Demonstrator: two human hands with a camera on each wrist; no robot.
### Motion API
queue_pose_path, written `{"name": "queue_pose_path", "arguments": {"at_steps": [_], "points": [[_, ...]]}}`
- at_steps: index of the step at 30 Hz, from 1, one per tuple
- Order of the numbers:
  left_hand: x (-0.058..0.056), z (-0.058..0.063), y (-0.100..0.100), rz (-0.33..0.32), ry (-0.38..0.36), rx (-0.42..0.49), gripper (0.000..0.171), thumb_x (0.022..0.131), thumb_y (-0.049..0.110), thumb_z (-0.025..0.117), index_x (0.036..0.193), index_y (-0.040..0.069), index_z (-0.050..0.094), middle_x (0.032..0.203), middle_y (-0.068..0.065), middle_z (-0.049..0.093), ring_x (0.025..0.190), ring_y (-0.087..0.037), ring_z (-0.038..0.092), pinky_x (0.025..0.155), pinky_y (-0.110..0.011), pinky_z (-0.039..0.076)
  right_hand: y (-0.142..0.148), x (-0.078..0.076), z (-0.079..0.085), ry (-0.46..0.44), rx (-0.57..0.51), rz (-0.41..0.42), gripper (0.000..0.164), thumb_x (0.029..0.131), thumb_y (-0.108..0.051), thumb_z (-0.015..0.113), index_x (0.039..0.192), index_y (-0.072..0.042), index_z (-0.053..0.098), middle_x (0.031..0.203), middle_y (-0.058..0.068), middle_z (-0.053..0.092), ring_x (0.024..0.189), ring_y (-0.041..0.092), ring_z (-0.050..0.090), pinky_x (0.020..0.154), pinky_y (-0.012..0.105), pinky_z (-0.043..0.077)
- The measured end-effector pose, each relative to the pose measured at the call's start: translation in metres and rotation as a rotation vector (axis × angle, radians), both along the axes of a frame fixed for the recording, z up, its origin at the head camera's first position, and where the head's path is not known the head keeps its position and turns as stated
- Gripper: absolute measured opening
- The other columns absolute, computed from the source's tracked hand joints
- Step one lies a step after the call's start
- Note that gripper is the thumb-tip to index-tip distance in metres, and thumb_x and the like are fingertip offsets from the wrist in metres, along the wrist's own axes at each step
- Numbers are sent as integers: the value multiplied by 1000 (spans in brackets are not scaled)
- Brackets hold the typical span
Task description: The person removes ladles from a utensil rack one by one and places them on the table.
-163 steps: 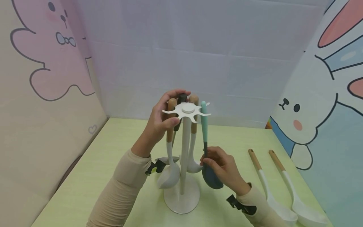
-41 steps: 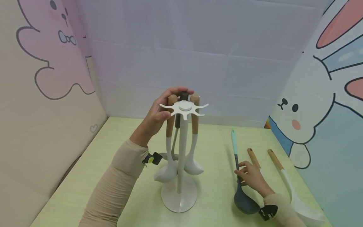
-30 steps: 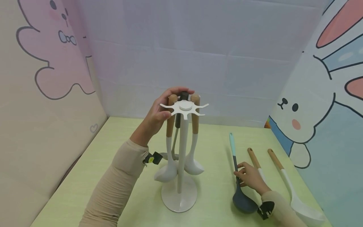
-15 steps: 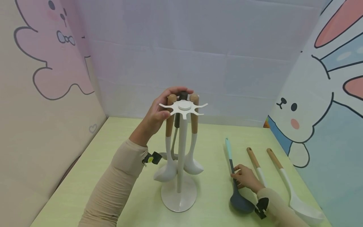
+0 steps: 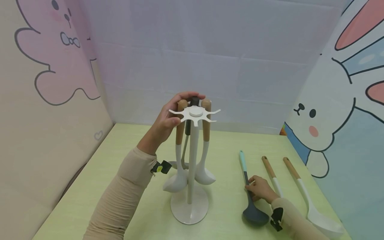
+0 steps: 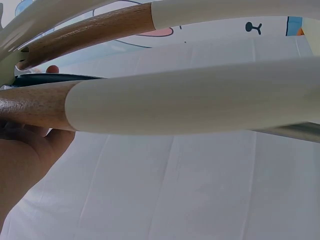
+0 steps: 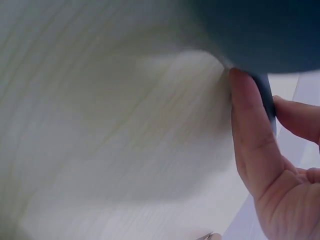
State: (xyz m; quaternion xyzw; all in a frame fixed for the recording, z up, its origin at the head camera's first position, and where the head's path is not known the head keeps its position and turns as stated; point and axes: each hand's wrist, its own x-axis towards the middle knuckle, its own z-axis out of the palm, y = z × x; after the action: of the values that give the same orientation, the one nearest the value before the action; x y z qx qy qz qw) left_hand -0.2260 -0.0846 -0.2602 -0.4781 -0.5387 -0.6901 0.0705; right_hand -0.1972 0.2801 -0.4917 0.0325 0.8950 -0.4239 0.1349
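My right hand (image 5: 260, 188) pinches the shaft of a dark grey ladle (image 5: 255, 215) with a mint-green handle end, right of the rack. In the right wrist view, thumb and fingers (image 7: 252, 135) meet on its shaft, and its bowl (image 7: 265, 35) is close over the table. My left hand (image 5: 163, 125) grips the top of a white utensil rack (image 5: 192, 166), thumb in front and fingers reaching behind the handles. Hanging there are a wooden-handled white ladle (image 5: 177, 181), another white ladle (image 5: 205, 175) and a black-handled metal utensil (image 5: 185, 146), partly hidden behind the post.
Two white utensils with wooden handles lie on the right of the pale green table (image 5: 144, 206): a nearer one (image 5: 270, 168), partly covered by my right forearm, and a farther one (image 5: 318, 216). Cartoon-printed panels and a pale cloth backdrop (image 5: 210, 60) enclose the table.
The grey ladle hung on the rack several seconds ago; my right hand has since brought it off to the right and lowered it, lately shifting slightly left and nearer. My left hand has stayed put.
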Motion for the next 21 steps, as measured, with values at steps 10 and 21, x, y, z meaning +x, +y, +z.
{"name": "queue_pose_path", "arguments": {"at_steps": [10, 21], "points": [[-1, 0, 0, -8, 4, 4, 87, 76, 68, 72, 136, 8, 52, 132, 1, 58, 116, -20, 54, 97, -37, 44, 4, -5, -3, -10, 38, 32, 25, 89, -3, 67, 104, 12, 53, 85, 14, 63, 62, 21, 65, 53, 36, 57], [-3, -1, -2, -10, 0, 1, 86, 77, 66, 72, 136, 7, 52, 132, 0, 58, 114, -20, 55, 97, -39, 44, 6, -7, 2, -39, 54, 53, 23, 88, -2, 68, 101, 10, 53, 81, 14, 60, 58, 21, 63, 50, 36, 57]]}}
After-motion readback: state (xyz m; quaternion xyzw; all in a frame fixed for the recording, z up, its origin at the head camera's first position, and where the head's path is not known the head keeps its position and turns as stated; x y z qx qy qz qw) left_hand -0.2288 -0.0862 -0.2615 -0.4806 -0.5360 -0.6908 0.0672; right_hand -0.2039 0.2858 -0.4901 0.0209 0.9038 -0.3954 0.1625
